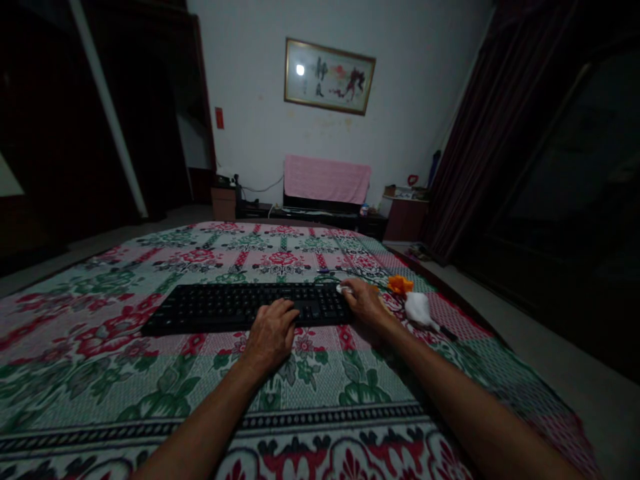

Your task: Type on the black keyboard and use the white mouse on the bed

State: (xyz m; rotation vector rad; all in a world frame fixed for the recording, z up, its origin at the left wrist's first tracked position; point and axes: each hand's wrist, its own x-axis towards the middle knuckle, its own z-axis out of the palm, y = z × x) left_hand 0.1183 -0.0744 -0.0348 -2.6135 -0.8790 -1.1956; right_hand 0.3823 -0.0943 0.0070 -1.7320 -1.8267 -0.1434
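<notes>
A black keyboard (215,308) lies flat on the flowered bedcover (190,380). My left hand (273,327) rests over its front edge, fingers lying bent on the keys right of the middle. At the keyboard's right end, my right hand (364,300) is closed on a small white item (344,289), which shows at the fingertips; its kind is too small to make out. Beside that hand, to the right, are a crumpled orange thing (400,285) and a white bundle (418,309) with a dark end.
Behind the keyboard lies a thin dark pen-like stick (327,271), near a dark cable. Past the bed's far edge stands a low cabinet with a screen under a pink cloth (327,179). A framed picture (330,77) hangs above. Dark curtains (490,133) are at right.
</notes>
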